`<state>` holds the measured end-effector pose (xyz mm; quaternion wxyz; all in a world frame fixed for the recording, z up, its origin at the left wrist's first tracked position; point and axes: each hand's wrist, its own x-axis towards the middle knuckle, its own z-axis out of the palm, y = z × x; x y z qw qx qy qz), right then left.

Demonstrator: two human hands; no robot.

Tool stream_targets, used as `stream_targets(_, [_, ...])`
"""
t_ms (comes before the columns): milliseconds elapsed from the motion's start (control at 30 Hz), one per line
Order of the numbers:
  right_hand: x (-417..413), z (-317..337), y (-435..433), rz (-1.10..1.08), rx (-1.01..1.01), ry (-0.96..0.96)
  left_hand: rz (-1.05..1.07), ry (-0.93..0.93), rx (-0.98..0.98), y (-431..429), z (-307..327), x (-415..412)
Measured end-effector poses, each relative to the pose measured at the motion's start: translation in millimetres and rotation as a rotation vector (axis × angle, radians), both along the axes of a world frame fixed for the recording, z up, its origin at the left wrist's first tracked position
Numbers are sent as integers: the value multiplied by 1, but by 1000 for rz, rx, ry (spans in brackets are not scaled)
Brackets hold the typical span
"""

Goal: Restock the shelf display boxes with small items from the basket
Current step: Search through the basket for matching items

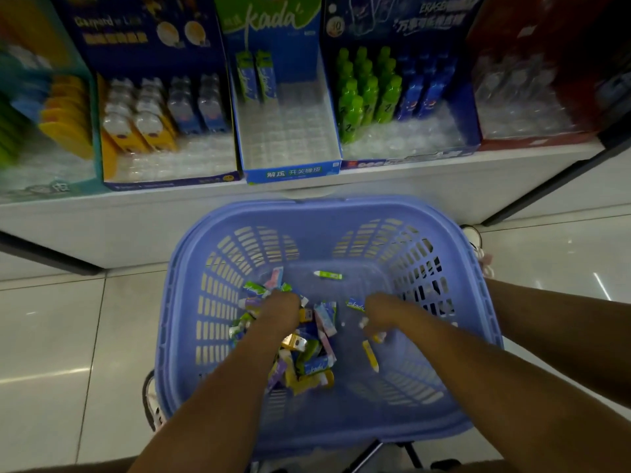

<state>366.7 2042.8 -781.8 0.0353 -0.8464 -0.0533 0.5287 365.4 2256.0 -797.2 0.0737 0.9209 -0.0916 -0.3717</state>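
Two cartons [256,78] alone stand in the middle display box [293,172], so most restocking looks undone. Both the left hand [283,308] and the right hand [379,314] reach down among the small items [307,356] heaped in the blue basket [341,209] before the shelf [102,216]; whether their fingers pinch anything cannot be told.

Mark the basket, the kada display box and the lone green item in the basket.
basket [341,209]: head view, far rim.
kada display box [293,172]: head view, front lip.
lone green item [328,275]: head view, its middle.
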Motion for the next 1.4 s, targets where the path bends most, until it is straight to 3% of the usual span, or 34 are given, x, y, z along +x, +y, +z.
stream_targets(167, [30,53,-5,-459,468,-86,-37,-50,95,-8,-12,3])
stream_targets(367, [43,93,-14,-644,709,-125,-33,-57,141,-12,-10,5])
stream_targets(533, [51,125,-21,-802,912,-210,359,47,-292,-21,32,30])
stream_targets(633, [55,144,-29,-867,1049,-235,575,179,-646,-35,75,45])
stream_targets(733, [55,166,-40,-860,1130,-301,650,262,-922,-45,124,54])
stream_targets(833, [52,186,-44,-876,1227,-316,676,272,-1079,-52,163,57])
stream_targets(1033, [53,217,-21,-929,1262,-506,694,-92,-1144,-44,202,55])
stream_targets(1233, [65,231,23,-938,1322,-532,804,-212,-1316,-13,220,59])
stream_targets(1400, [82,230,66,-880,1225,-680,914,-403,-1281,28,222,63])
